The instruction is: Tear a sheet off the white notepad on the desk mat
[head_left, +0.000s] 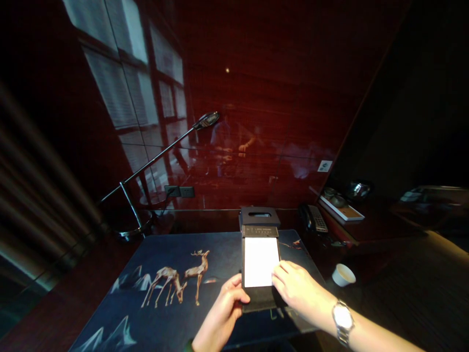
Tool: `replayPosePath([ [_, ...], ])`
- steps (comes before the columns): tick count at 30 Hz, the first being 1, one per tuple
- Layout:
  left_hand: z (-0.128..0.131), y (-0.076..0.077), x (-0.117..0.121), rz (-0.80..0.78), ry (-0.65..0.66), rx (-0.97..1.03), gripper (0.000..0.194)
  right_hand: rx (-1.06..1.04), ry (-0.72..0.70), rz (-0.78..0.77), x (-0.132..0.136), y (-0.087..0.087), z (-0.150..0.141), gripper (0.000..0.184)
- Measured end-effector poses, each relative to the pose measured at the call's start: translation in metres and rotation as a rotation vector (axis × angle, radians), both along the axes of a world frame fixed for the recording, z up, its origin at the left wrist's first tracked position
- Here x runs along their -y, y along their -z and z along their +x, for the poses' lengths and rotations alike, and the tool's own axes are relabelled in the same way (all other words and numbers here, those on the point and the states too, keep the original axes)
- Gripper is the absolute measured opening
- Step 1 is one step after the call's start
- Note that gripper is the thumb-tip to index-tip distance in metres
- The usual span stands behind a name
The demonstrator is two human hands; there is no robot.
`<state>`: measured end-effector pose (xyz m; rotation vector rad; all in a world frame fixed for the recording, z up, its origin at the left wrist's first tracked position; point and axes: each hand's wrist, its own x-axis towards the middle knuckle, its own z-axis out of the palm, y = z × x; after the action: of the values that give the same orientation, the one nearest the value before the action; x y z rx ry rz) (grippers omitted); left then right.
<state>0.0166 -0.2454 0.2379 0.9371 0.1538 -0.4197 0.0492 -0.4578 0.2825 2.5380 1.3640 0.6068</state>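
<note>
A black notepad holder (pixel 259 298) with a white paper pad (pixel 260 260) lies on a dark desk mat (pixel 146 313) printed with golden deer. My left hand (pixel 224 313) grips the holder's lower left edge. My right hand (pixel 297 288), with a metal watch on the wrist, rests its fingertips on the pad's lower right corner. A black tissue box (pixel 259 216) stands just behind the holder.
A chrome desk lamp (pixel 154 161) stands at the back left on its round base. A desk telephone (pixel 313 218) sits at the back right, with a white cup (pixel 343 275) nearer to me. A tray with a bowl (pixel 346 203) lies beyond. A glossy red wall rises behind.
</note>
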Motion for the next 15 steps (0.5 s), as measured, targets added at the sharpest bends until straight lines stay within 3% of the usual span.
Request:
replayPosePath([
  [10, -0.003, 0.024, 0.001, -0.064, -0.039, -0.096, 0.046, -0.054, 0.007, 0.138, 0.004, 0.024, 0.001, 0.009],
  [15, -0.007, 0.036, -0.003, -0.028, -0.052, -0.105, 0.048, -0.042, -0.012, 0.214, 0.006, 0.021, 0.001, 0.015],
])
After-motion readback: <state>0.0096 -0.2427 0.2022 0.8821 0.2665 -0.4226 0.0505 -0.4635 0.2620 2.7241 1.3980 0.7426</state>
